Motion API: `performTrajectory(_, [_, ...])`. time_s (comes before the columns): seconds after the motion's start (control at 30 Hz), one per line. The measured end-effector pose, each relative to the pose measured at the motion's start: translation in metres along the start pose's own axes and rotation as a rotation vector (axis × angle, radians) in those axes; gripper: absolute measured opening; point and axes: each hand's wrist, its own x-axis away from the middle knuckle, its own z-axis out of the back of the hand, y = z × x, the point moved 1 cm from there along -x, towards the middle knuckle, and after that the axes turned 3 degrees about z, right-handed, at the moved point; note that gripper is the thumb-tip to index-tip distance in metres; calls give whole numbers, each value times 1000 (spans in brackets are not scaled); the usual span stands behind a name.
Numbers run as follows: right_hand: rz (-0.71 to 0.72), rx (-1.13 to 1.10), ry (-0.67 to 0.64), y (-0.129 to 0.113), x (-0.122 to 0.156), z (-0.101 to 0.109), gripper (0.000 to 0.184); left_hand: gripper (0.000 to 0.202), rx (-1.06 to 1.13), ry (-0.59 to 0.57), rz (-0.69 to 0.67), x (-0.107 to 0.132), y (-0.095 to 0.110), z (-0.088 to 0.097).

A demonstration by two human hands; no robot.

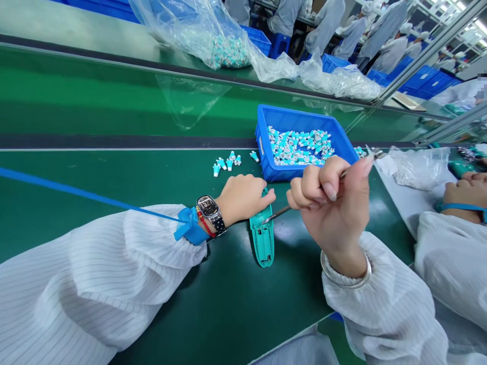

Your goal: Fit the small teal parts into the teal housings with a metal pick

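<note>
My left hand [243, 197] lies over the upper end of a long teal plastic housing [263, 246] on the green table, its fingers closed on it and partly hidden. Small fittings show inside the open shell. In my right hand [335, 203] is a slim metal tool with a bent tip [280, 213], gripped between thumb and fingers. Its tip reaches into the middle of the housing; the other end sticks out past my thumb. Just beyond my left hand lie several small teal-and-white parts [229, 164].
A blue bin [304, 174] of similar parts stands behind my hands. A clear bag [228, 50] of parts rests on the ledge above the green belt [95, 96]. A blue wrist cord [87, 195] runs left. At right are a co-worker's hand [466, 195] and a plastic bag [418, 165].
</note>
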Motion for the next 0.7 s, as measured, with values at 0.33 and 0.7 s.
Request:
performTrajectory(0.33, [-54,-5,-38,2,-2,1,54,51,7,-25,-5,0,-1,2])
performTrajectory(0.7, [-62,-79,-49,6,1,-2,52,48,20,-37,-5,1,0,4])
